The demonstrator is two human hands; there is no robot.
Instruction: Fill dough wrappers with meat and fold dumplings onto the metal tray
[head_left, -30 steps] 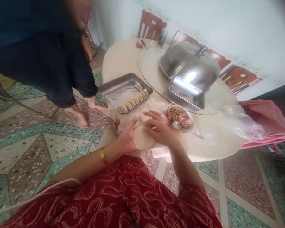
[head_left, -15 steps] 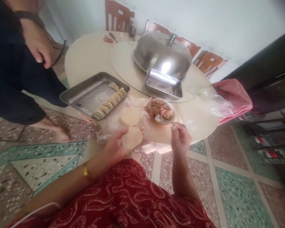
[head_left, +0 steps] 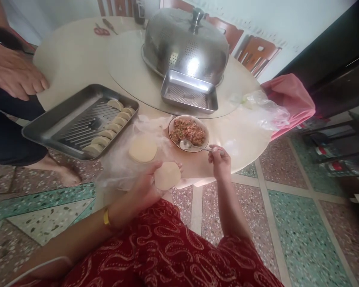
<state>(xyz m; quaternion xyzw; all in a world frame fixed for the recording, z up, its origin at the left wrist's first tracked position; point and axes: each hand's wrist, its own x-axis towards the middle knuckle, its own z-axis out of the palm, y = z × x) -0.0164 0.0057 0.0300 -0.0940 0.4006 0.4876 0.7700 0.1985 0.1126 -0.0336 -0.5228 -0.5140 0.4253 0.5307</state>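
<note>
A round dumpling wrapper lies across the fingers of my left hand, its thumb at the wrapper's edge. My right hand pinches the handle of a metal spoon, whose bowl rests at the near side of the minced filling. That filling sits in a round bowl near the table's front edge. Left of the bowl, a stack of pale wrappers lies on a floury plastic sheet. Folded dumplings line the right side of a large metal tray.
Behind the bowl stand a small metal tray and a large domed steamer lid. Clear plastic bags and a pink bag are at the right edge. At left stands another person, one hand near the table.
The view has shifted, so the table things sit further left. The spoon's bowl now shows plainly in the filling bowl. My left hand still holds the wrapper. The other person's hand is nearer the table.
</note>
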